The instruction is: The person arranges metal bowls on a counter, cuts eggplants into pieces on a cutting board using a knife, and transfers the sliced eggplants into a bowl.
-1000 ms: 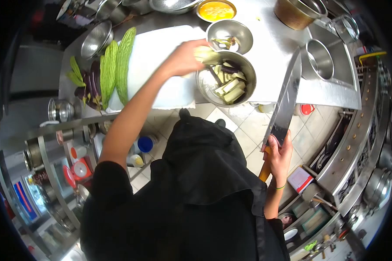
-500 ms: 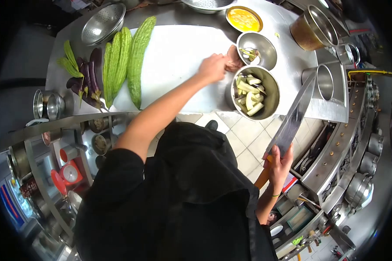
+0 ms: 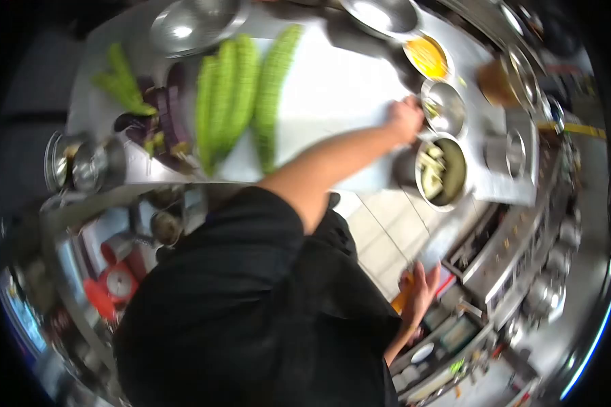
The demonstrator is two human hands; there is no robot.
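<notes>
My left hand [image 3: 406, 119] reaches across the white cutting board [image 3: 343, 85] to the edge of a small steel bowl [image 3: 453, 122] holding a few scraps. Its fingers are curled, but blur hides what they hold. Just nearer me, a deeper steel pot [image 3: 459, 182] contains pale cut vegetable pieces [image 3: 430, 169]. Low on the right, off the table, my right hand [image 3: 421, 292] is around the orange handle [image 3: 403, 292] of a large knife [image 3: 449, 230], whose blade is smeared by motion. Long green ridged gourds [image 3: 227, 102] lie at the board's left.
Purple eggplants [image 3: 166, 119] and thin green vegetables [image 3: 123, 78] lie farther left. Behind the gourds stands a colander [image 3: 197, 27]. A bowl of beaten egg [image 3: 426, 57], a tall pot [image 3: 506, 78] and a steel container [image 3: 506, 154] stand right. A stove [image 3: 512, 244] runs along the right.
The whole view has shifted, with table things now farther right. My left hand has moved toward the small bowl; the reddish-brown thing by it no longer shows. The knife hand sits lower in view.
</notes>
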